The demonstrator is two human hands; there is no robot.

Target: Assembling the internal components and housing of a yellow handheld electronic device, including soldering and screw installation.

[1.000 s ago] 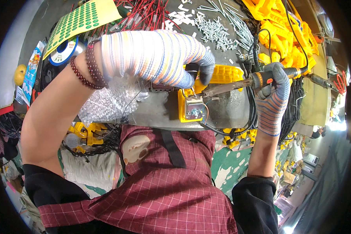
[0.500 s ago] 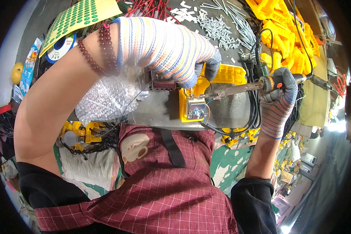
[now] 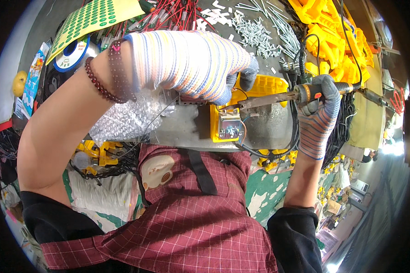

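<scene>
My right hand (image 3: pixel 322 109), in a striped knit glove, grips a soldering iron (image 3: pixel 269 100) by its dark handle. The iron points left, its tip just above a small metal-framed part (image 3: pixel 229 126). That part sits in a yellow plastic housing (image 3: pixel 271 85) on the bench, with thin wires around it. My left hand (image 3: pixel 196 66), also gloved, reaches over from the left with fingers curled down at the housing's far left side. What its fingertips pinch is hidden. A dark red block (image 3: pixel 192 99) lies partly under this hand.
Bubble wrap (image 3: pixel 123 120) lies left of the housing, with a solder spool (image 3: pixel 73 54) and a green-dotted yellow sheet (image 3: pixel 98 22) beyond. Screws (image 3: pixel 257 36) and red wires (image 3: pixel 173 16) spread behind. Yellow plastic shells (image 3: pixel 337 45) pile at far right. Black cables (image 3: pixel 344 123) hang near my right wrist.
My right hand has shifted slightly left, carrying the iron's tip left and a little farther over the housing. My left hand and wrist have dipped slightly.
</scene>
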